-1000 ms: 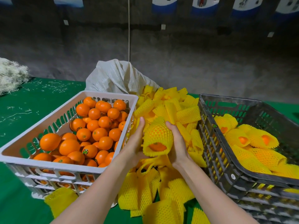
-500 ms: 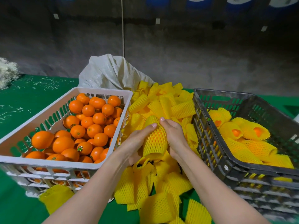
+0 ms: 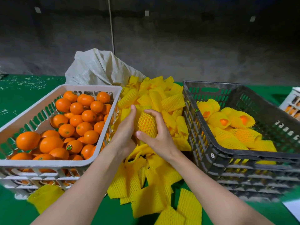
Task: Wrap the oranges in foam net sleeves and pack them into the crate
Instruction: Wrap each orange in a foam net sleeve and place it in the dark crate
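Note:
An orange in a yellow foam net sleeve [image 3: 146, 124] is held between both hands above the pile of loose sleeves [image 3: 151, 181]. My left hand [image 3: 124, 132] cups its left side with fingers fairly straight. My right hand [image 3: 159, 137] grips it from the right, fingers curled over the top and thumb under. The white crate [image 3: 40, 162] on the left holds several bare oranges [image 3: 81, 117]. The dark crate [image 3: 227, 151] on the right holds several wrapped oranges [image 3: 227, 122].
A grey woven sack [image 3: 99, 69] stands behind the sleeve pile. The green table cover [image 3: 17, 93] carries white scraps at the far left. Another white crate [image 3: 292, 103] shows at the right edge. A white sheet [image 3: 293, 208] lies at the lower right.
The sleeve now covers the orange, whose open end showed a second ago. My right hand has shifted over the top of it, and my left hand has slid lower along its side.

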A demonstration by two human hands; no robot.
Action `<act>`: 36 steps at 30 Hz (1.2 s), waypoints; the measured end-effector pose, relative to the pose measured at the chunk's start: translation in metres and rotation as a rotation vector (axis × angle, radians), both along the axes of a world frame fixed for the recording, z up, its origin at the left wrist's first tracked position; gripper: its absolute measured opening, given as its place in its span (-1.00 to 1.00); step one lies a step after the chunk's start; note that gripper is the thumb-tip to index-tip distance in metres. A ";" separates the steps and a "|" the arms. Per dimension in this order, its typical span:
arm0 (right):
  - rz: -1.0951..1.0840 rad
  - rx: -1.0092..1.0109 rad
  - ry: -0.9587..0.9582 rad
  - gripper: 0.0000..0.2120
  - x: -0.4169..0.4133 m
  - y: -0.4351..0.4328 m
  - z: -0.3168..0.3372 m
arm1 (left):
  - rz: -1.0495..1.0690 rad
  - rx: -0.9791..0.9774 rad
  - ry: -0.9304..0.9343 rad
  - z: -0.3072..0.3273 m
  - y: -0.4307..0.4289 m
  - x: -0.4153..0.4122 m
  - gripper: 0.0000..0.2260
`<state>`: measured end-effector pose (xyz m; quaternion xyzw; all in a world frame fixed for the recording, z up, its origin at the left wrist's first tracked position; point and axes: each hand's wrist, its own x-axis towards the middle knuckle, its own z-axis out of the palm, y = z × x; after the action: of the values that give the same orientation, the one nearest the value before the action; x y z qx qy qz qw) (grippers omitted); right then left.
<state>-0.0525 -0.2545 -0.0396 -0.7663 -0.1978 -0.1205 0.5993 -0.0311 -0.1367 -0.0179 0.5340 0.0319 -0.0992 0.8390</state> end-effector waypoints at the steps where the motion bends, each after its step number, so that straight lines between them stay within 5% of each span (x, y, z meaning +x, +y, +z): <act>1: -0.027 -0.002 -0.009 -0.48 -0.001 -0.004 0.003 | -0.014 -0.010 0.016 0.005 -0.003 -0.002 -0.53; 5: -0.151 0.091 -0.081 -0.48 -0.008 -0.021 0.018 | -0.043 0.016 -0.015 0.022 -0.026 -0.006 -0.38; 11: -0.318 0.188 -0.208 -0.51 -0.020 -0.078 0.036 | 0.119 0.039 -0.125 0.022 -0.096 -0.006 -0.64; 16: -0.487 0.201 -0.289 -0.53 -0.022 -0.154 0.042 | 0.183 0.497 -0.642 0.007 -0.170 -0.002 -0.69; 19: -0.635 0.161 -0.258 -0.51 -0.015 -0.202 0.043 | 0.015 0.875 -0.821 0.001 -0.205 0.008 -0.83; 23: -0.658 -0.322 0.120 -0.43 0.016 -0.253 0.043 | -0.048 1.112 -0.765 -0.011 -0.219 0.016 -0.68; 27: -0.263 -1.063 0.408 -0.41 0.048 -0.250 0.035 | -0.055 1.106 -0.816 -0.015 -0.216 0.018 -0.71; 33: -0.044 -1.222 0.639 -0.46 0.063 -0.220 0.018 | -0.078 1.088 -0.809 -0.018 -0.214 0.021 -0.72; 36: 0.003 -1.406 0.677 -0.91 0.056 -0.221 0.017 | -0.083 1.068 -0.806 -0.018 -0.213 0.021 -0.73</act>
<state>0.0038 -0.4755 -0.0221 -0.9610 -0.0351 0.2743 0.0007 -0.0105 -0.3495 -0.0363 0.8719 -0.2599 0.1054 0.4015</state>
